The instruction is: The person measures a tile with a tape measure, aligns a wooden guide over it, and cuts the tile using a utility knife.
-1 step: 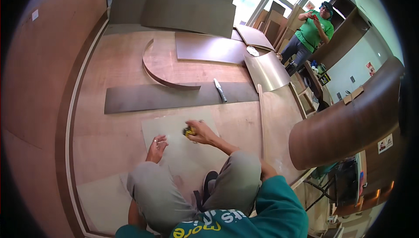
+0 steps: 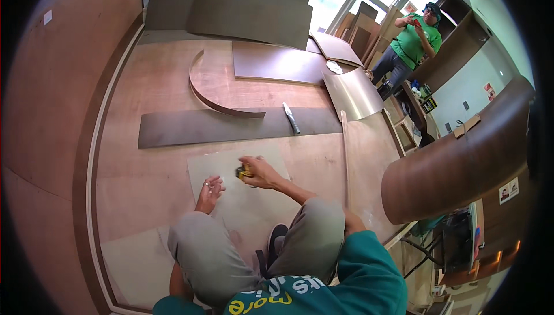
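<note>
My right hand (image 2: 261, 172) is wrapped round a yellow and black tape measure (image 2: 242, 172), over a pale grey sheet (image 2: 248, 202) in front of my knees. No drawn-out blade can be made out. To its left, my left hand (image 2: 210, 194) is raised at the sheet's left side, palm partly up and fingers apart, with nothing visible in it. Just beyond the sheet lies a long dark brown strip (image 2: 202, 131). A knife-like tool with a grey handle (image 2: 293, 122) rests on the strip's right part.
A curved brown strip (image 2: 199, 98) stands on edge beyond. Flat panels (image 2: 277, 64) and large dark sheets (image 2: 248, 15) lie farther back. At right are a wooden batten (image 2: 346, 159) and a big rolled brown sheet (image 2: 444, 168). Another person (image 2: 414, 43) stands at far right.
My right hand has shifted slightly left and away from me with the tape measure. The left hand's fingers have moved a little; the surroundings look the same.
</note>
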{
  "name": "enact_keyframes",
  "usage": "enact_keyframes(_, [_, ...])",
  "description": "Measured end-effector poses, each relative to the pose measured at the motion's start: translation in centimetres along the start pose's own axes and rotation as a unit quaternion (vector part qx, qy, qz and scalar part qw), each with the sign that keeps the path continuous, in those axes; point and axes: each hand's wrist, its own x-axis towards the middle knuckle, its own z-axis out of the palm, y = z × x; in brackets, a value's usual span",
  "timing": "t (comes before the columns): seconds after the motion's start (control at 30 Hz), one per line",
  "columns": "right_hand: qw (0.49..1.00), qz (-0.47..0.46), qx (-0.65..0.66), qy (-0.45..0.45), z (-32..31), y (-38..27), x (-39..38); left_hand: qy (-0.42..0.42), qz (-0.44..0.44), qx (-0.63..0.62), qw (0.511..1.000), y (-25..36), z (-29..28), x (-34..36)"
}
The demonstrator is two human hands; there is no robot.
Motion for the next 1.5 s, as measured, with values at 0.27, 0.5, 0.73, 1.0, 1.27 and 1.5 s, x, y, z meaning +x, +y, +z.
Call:
enact_keyframes(0.27, [0.991,-0.018,0.044,-0.126,5.2,-3.5,-0.6,-0.066,-0.102,-0.211,0.970,1.1,3.5,-1.6])
enact_keyframes(0.5, [0.976,-0.011,0.202,-0.079,1.7,-2.8,1.4,0.098,0.002,-0.152,0.984,-5.9,-2.5,0.1])
enact_keyframes(0.73, [0.991,-0.065,0.009,0.116,-18.5,-2.6,11.3,0.372,0.058,0.130,0.917,-3.2,-22.9,-7.3])
enact_keyframes(1.0, [0.883,-0.095,-0.106,0.448,-40.7,-6.4,8.4,0.440,0.060,0.068,0.894,-1.2,-27.6,-11.6])
enact_keyframes(1.27, [0.914,-0.152,-0.205,0.314,-25.5,-12.6,4.9,0.470,0.019,0.225,0.853,-4.2,-31.1,-11.7])
enact_keyframes(1.5, [0.940,-0.108,0.088,0.310,-23.1,-14.6,5.1,0.555,0.021,0.474,0.683,-1.3,-34.0,-9.9])
